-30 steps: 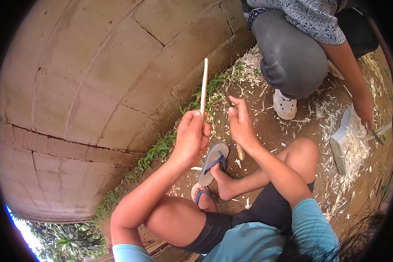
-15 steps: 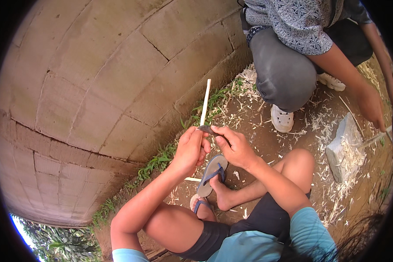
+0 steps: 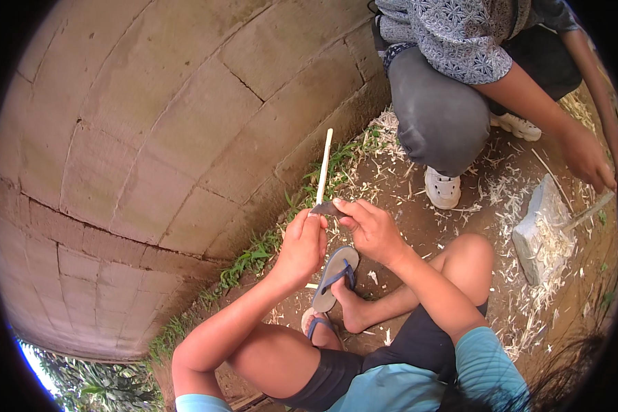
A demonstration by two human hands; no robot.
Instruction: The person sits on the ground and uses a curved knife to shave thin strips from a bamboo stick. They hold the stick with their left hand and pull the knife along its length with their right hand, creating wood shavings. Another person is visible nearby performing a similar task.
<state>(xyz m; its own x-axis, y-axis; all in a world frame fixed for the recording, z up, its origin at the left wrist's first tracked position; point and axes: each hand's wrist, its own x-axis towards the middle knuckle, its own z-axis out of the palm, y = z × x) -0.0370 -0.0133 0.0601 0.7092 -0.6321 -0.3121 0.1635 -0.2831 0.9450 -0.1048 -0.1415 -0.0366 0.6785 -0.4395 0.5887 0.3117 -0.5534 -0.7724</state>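
Observation:
My left hand (image 3: 302, 245) is closed around the lower end of a thin pale wooden stick (image 3: 325, 165), which points up and away from me. A short dark blade (image 3: 327, 209), like a small knife, lies across the stick just above the left fingers. Its other end is in my right hand (image 3: 372, 230), whose fingers are pinched closed on it. The handle, if there is one, is hidden by the right fingers. Both hands are close together, above my sandalled feet.
A block wall (image 3: 185, 130) rises on the left, with grass (image 3: 254, 253) along its foot. Pale shavings (image 3: 484, 196) litter the brown soil. At right, a person in grey trousers (image 3: 432, 103) squats and holds a stick (image 3: 589, 210) by a grey stone block (image 3: 534, 223).
The dark blade has turned so that more of its flat side shows. My left hand has shifted slightly downward. The other person's hand has moved a little.

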